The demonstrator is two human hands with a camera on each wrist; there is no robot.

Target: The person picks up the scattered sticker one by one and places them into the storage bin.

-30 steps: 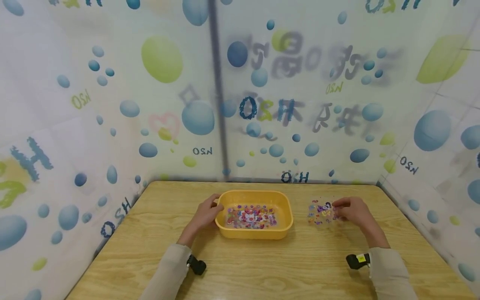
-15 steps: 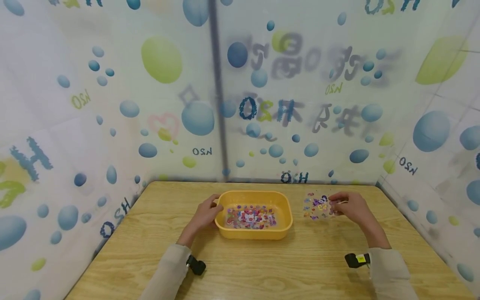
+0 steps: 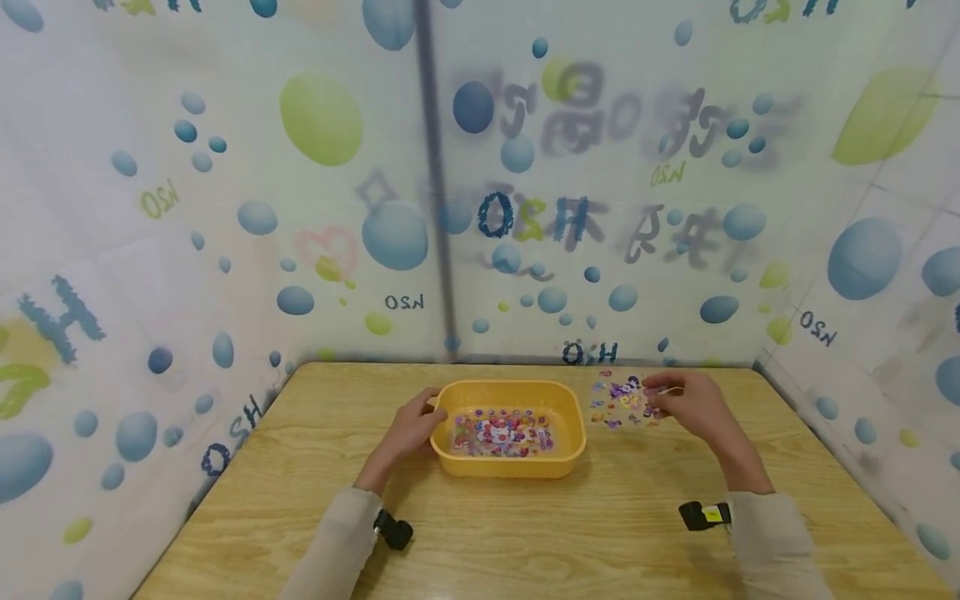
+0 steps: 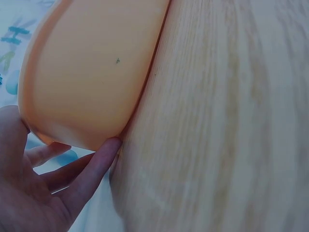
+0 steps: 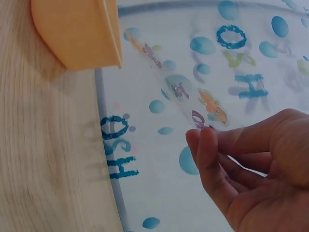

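Right hand pinches sticker sheet; left hand grips yellow tub.

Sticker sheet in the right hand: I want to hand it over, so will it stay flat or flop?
Probably floppy: the sticker sheet is thin and see-through, pinched at one edge by the right hand. In the right wrist view it seems to bow slightly. Likely very light.
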